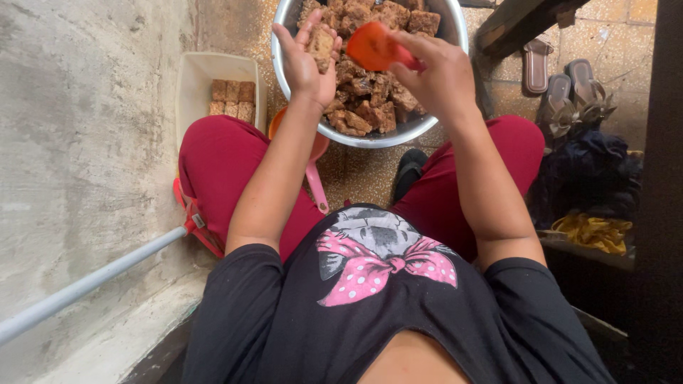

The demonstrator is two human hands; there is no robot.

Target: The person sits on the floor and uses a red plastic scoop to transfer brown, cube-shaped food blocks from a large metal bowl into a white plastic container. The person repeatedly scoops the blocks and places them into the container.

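a speckled terrazzo floor (356,171) runs beside a rough grey concrete wall (78,142), and the person sits low on it with knees apart in dark red trousers (220,160), looking down over a black shirt printed with a pink dotted bow.

between the knees stands a wide metal basin (455,32) heaped with brown fried blocks (370,92). both forearms stretch forward from the body and meet over the basin's near half. the left hand (306,60) is turned palm up, fingers curled loosely around one brown block (320,46) that lies in the cupped palm, thumb resting along its edge. the right hand (437,75) comes in from the other side with the wrist bent inward, its fingers pinched closed on the handle of an orange-red plastic scoop (373,46), whose rounded end touches or nearly touches the held block; which one cannot be told.

to the left of the basin, against the wall, sits a cream rectangular tub (196,78) with a few of the same brown pieces lined up in its far end. an orange ladle with a pink handle (316,181) lies partly under the left forearm. a grey pole with a red head (107,274) leans by the left thigh. sandals (562,89) and a heap of dark cloth (590,171) lie at the right.
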